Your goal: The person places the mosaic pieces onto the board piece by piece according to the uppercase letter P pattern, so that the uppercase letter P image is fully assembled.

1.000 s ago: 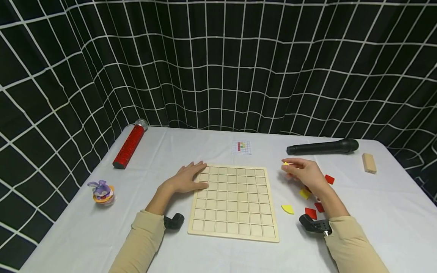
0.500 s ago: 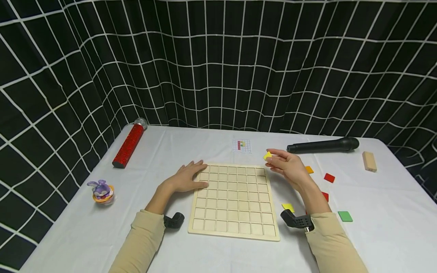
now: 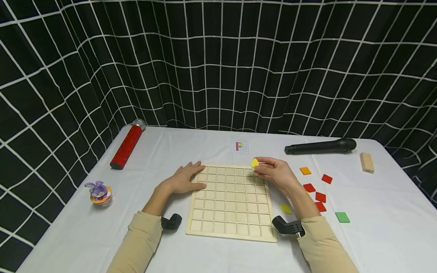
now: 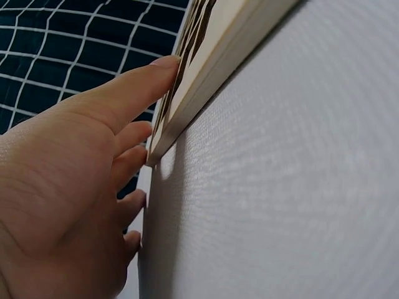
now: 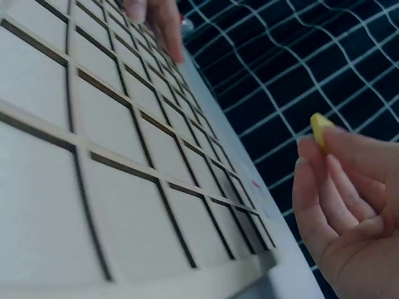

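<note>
I pinch a yellow piece (image 3: pixel 254 163) between the thumb and fingertips of my right hand (image 3: pixel 278 174), holding it raised near the one o'clock edge of a pale wooden board (image 3: pixel 232 206), clear of the board's surface. That board, a grid of shallow square cells, lies flat on the white-covered table (image 3: pixel 211 258) in front of me. My left hand (image 3: pixel 182 180) is at its ten o'clock corner with the fingers spread, and the tip of my thumb touches the rim.

Taking clock directions from the middle of the board, a second yellow tile (image 3: pixel 285 209) lies at three o'clock, just beside the edge. Further out that way I have four red tiles (image 3: pixel 309 188) scattered near one another, with a green tile (image 3: pixel 342 217) beyond them, a touch past three. An orange tile (image 3: pixel 305 171) sits between two and three o'clock.

At twelve o'clock there is a small card (image 3: pixel 239 146) printed with a coloured grid. A black microphone (image 3: pixel 321 146) lies at two, with a wooden block (image 3: pixel 367 163) near its head end. A glittery red microphone (image 3: pixel 127 146) lies at ten o'clock, and a purple rabbit-eared figure (image 3: pixel 99 192) is at nine. Behind everything hangs a black curtain (image 3: pixel 205 57) with white grid lines.
</note>
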`<action>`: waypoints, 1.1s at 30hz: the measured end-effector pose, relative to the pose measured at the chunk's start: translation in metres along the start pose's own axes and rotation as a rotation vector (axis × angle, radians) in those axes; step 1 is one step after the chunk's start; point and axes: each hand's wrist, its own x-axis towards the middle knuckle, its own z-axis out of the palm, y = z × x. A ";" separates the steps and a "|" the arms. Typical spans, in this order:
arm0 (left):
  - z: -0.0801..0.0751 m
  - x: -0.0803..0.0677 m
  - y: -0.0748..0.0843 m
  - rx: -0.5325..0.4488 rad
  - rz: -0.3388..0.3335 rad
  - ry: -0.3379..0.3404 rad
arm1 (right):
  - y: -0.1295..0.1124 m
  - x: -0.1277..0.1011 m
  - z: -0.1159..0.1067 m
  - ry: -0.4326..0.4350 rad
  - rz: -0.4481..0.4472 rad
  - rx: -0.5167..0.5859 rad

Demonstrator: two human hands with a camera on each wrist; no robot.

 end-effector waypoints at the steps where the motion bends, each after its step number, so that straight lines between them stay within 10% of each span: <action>1: 0.000 0.000 0.000 -0.003 0.000 0.002 | 0.001 0.001 0.002 -0.006 0.003 -0.002; 33: 0.001 -0.001 0.000 -0.003 -0.003 0.003 | 0.016 -0.001 0.024 -0.002 0.065 -0.125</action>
